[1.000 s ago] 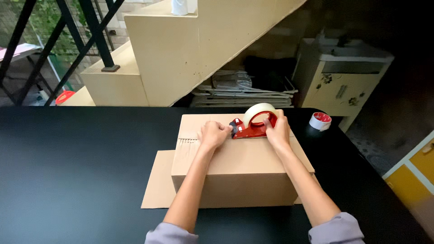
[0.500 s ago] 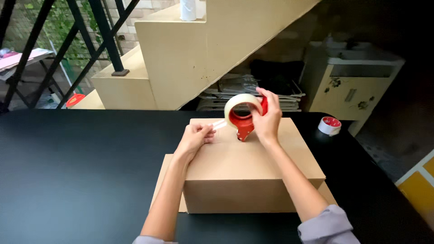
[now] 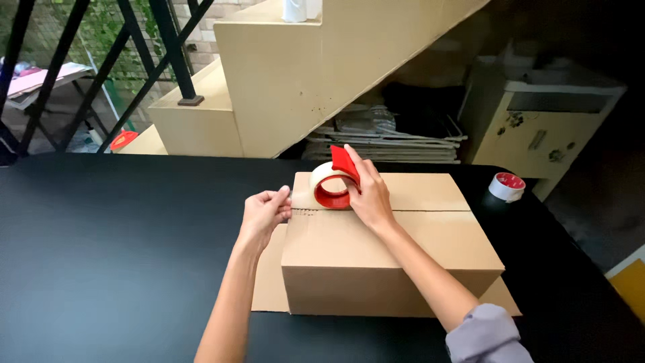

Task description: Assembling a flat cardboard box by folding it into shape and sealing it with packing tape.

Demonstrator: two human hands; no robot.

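Cardboard fills the middle of the black tabletop (image 3: 121, 269): a closed cardboard box (image 3: 390, 259) sits toward the right half, on a flat sheet of cardboard (image 3: 267, 282) that sticks out at its left and its near right corner. My right hand (image 3: 368, 195) is curled shut around a red tape dispenser (image 3: 334, 185) with a pale roll on it, held upright at the far left end of the box's top seam. My left hand (image 3: 263, 212) hovers at the box's upper left edge, fingers bent in and thumb and forefinger pinched close together; I judge they are holding the free end of the tape down, but the strip is too thin for me to make out.

What could go wrong, as I see it: if my pinch loosens, the tape end may lift or fold back on itself and stick to the roll. If I tilt the dispenser off the seam line, the strip could run crooked and leave the flaps partly open. Pressing hard near the left edge might slide the box on its loose sheet, as nothing braces it. Serrated cutter teeth sit close to my right fingers, so a slip could nick them.

A spare roll of tape (image 3: 505, 186) with a red core stands near the tabletop's far right edge, well apart from my hands.
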